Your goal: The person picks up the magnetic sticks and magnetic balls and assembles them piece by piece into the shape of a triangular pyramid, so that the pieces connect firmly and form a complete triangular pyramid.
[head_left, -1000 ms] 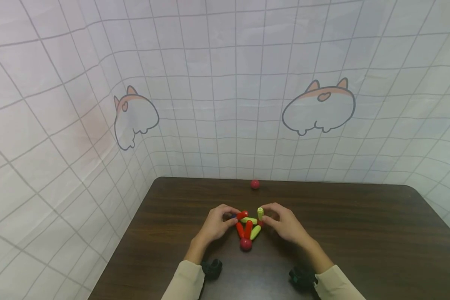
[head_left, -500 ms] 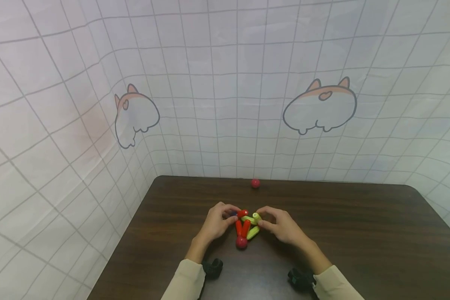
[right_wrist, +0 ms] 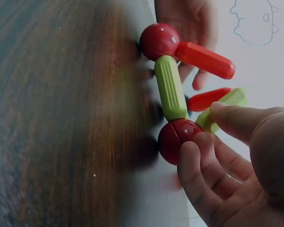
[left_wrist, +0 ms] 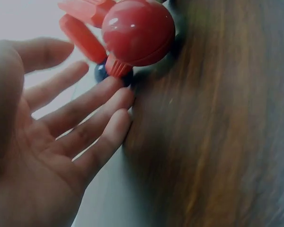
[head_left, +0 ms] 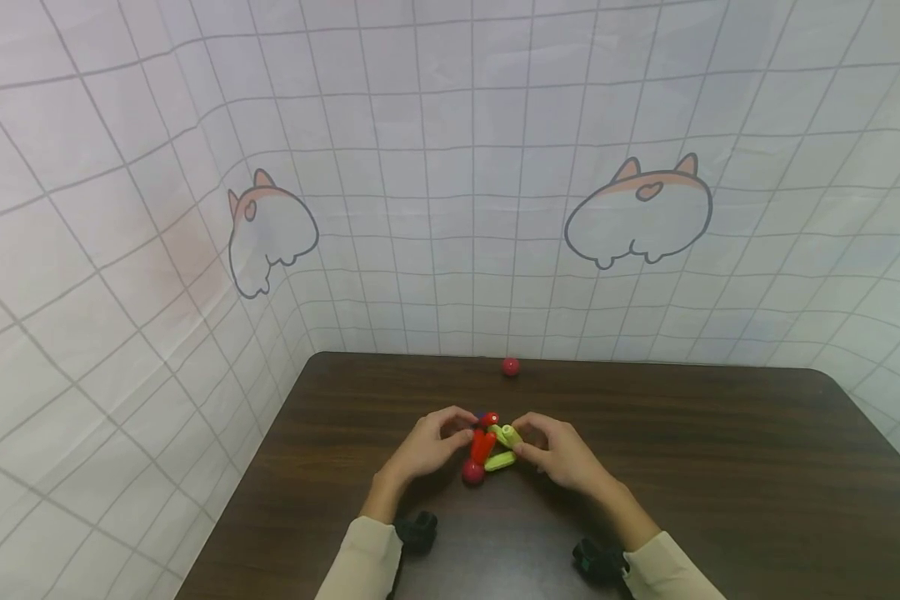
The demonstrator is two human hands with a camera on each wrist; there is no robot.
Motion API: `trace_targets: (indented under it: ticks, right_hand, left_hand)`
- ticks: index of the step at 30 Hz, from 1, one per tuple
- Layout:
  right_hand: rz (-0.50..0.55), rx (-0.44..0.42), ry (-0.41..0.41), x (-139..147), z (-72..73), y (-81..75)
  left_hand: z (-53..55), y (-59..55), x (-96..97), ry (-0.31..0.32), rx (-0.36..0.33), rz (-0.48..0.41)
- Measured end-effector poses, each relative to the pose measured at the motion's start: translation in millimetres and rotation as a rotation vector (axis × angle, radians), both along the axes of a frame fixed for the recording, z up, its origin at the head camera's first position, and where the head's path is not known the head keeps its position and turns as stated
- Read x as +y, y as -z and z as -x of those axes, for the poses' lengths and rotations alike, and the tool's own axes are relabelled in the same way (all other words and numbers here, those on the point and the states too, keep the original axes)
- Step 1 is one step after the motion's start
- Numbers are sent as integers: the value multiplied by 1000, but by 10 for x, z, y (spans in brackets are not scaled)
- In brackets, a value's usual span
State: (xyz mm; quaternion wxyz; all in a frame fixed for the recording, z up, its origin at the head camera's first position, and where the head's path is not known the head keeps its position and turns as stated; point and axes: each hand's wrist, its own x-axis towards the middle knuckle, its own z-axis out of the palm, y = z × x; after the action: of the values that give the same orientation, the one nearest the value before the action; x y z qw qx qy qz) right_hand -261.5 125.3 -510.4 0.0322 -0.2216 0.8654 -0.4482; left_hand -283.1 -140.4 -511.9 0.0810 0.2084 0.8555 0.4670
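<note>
A small frame of magnetic sticks and balls stands between my hands on the table. My right hand [head_left: 566,452] pinches a raised green stick [right_wrist: 229,106] between thumb and fingers, its fingertips against the red ball [right_wrist: 177,139] below. A lying green stick [right_wrist: 170,90] links that ball with the front red ball [head_left: 473,473]. Red sticks [head_left: 483,447] rise from the front and left side; another red stick [head_left: 491,418] tilts up at the back. My left hand [left_wrist: 61,127] has its fingers stretched out beside the dark blue ball [left_wrist: 101,72], fingertips at or near it, thumb apart.
A loose red ball [head_left: 511,367] lies near the far edge of the dark wooden table [head_left: 690,450]. A white checked curtain [head_left: 450,167] hangs behind and to the left. Black wrist cameras [head_left: 417,532] sit below both hands.
The frame has turned, its front red ball shifting left and away from me. My right hand brought the green stick leftward over it. My left hand's fingers have loosened from the blue ball.
</note>
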Motion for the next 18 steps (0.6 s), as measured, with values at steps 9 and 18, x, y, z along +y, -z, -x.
trace_targets:
  ticks: [9, 18]
  right_hand:
    - [8, -15, 33, -20, -4, 7]
    - [22, -53, 77, -23, -18, -8]
  left_hand:
    - [14, 41, -47, 102, -56, 35]
    - [8, 47, -10, 37, 5, 73]
